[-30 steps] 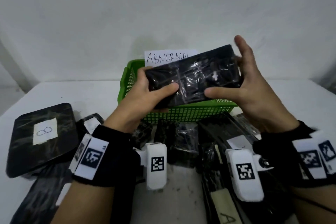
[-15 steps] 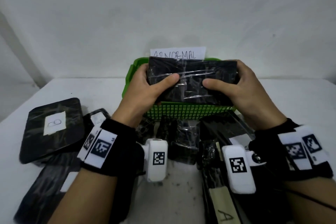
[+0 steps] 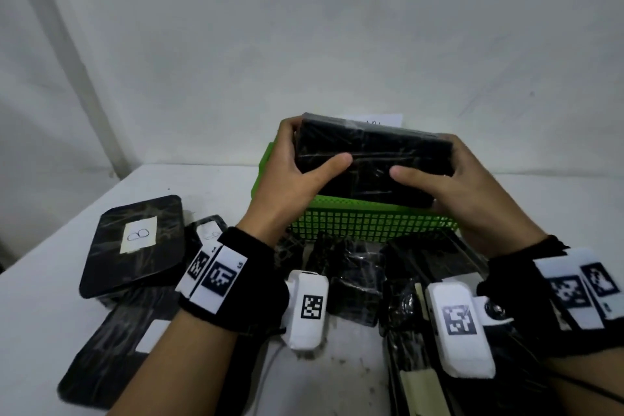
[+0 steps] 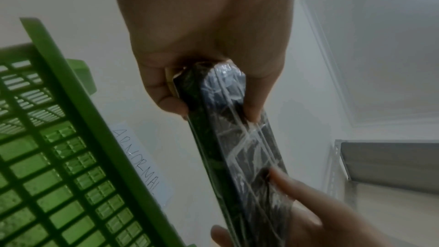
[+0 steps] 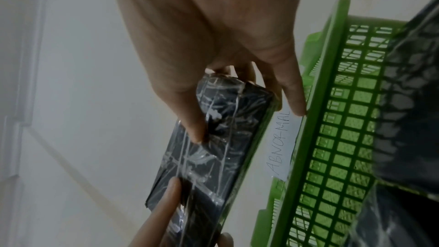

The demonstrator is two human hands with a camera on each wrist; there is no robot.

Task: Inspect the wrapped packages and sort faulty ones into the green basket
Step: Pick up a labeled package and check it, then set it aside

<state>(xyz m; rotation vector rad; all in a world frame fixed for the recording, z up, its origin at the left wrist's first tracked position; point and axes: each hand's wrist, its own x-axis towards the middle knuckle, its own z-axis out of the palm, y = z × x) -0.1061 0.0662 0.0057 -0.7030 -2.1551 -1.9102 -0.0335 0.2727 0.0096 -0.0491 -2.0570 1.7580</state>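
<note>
Black wrapped package point(image 3: 371, 159) held up over the green basket point(image 3: 368, 221), clear of its rim. Left hand point(image 3: 297, 176) gripping the package's left end, thumb across the front face, fingers curled behind. Right hand point(image 3: 452, 186) clamped on the right end the same way, thumb on the front. Paper label reading ABNORMAL point(image 5: 281, 144) standing at the basket's far side, mostly hidden behind the package in the head view. Pile of more wrapped packages point(image 3: 354, 273) on the white bench point(image 3: 209, 186) just in front of the basket, a flat one with a label point(image 3: 135, 243) off to the basket's left
</note>
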